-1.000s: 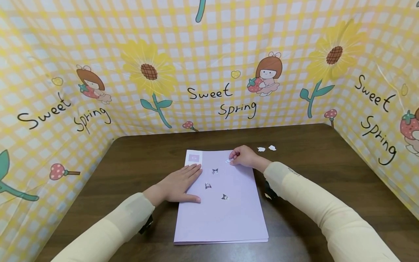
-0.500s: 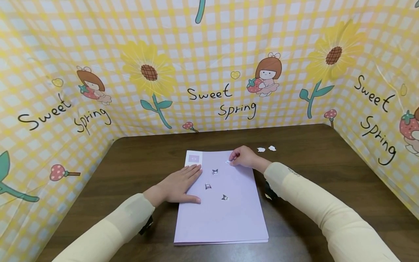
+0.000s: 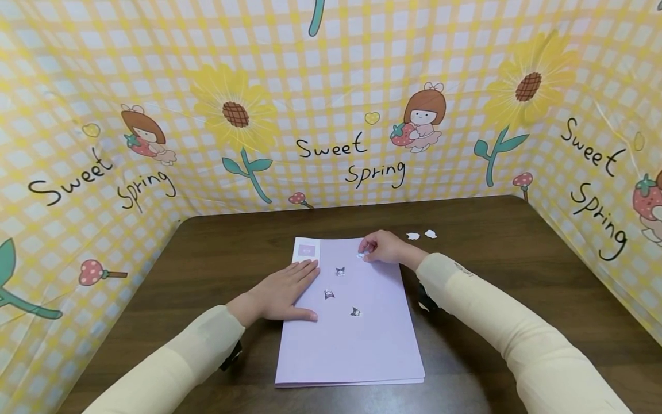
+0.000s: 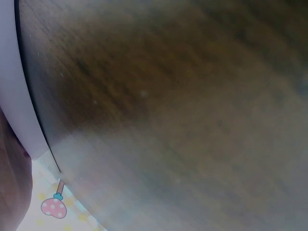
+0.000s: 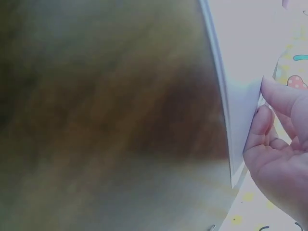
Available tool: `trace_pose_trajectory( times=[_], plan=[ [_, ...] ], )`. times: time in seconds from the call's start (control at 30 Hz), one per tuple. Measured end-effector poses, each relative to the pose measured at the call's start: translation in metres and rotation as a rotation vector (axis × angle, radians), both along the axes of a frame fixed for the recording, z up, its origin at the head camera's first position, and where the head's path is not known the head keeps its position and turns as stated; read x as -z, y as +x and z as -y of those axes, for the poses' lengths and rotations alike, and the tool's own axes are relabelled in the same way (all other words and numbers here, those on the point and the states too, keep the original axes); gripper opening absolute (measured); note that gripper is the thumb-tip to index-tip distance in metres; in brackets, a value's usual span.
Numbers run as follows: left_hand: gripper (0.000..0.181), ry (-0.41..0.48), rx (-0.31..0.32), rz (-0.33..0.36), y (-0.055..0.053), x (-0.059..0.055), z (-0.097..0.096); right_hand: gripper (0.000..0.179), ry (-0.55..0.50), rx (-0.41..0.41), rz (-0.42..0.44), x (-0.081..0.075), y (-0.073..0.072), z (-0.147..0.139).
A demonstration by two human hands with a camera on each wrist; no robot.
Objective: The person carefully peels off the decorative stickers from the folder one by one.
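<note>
A lilac folder (image 3: 357, 351) lies lengthwise before me on the brown table. My left hand (image 3: 287, 292) rests flat on its left side, fingers straight and thumb out. Three small black-and-white cartoon stickers (image 3: 339, 271) are on the cover. Near the upper right corner, my right hand (image 3: 384, 247) pinches another small white sticker (image 3: 360, 255) between thumb and fingers, right at the cover. The right wrist view has the bent fingers (image 5: 262, 127) along the folder's edge (image 5: 236, 120), with the sticker mostly hidden. Only a dark sliver of the left hand (image 4: 13, 183) shows in the left wrist view.
Two white cut-out pieces (image 3: 412, 236) lie on the table (image 3: 481, 259) beyond the folder's right corner. A white label with a lilac square (image 3: 307, 249) marks the folder's upper left. A yellow checked cloth (image 3: 331, 86) hangs around the table's back and sides.
The right hand's fingers have shifted very slightly at the sticker. The left hand, the folder and the other stickers have stayed where they were.
</note>
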State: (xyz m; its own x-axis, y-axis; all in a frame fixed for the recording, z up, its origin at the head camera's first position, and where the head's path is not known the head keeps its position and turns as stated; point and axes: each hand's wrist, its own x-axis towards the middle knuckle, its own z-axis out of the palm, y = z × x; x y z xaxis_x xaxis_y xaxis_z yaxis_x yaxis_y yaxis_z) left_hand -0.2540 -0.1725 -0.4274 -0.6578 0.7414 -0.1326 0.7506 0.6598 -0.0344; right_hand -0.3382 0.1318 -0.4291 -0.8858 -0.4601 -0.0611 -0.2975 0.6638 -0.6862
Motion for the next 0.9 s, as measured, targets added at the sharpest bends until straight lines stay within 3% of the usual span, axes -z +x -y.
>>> trace_pose_trajectory(
  times=[0.43,0.9],
  plan=[
    [0.107,0.008,-0.004,-0.002,0.000,0.000,0.000,0.014,0.054,-0.023,0.042,-0.009,0.000,0.003],
    [0.108,0.009,-0.004,0.007,0.001,-0.001,-0.001,0.021,-0.015,0.022,0.039,0.001,-0.001,0.000]
  ],
)
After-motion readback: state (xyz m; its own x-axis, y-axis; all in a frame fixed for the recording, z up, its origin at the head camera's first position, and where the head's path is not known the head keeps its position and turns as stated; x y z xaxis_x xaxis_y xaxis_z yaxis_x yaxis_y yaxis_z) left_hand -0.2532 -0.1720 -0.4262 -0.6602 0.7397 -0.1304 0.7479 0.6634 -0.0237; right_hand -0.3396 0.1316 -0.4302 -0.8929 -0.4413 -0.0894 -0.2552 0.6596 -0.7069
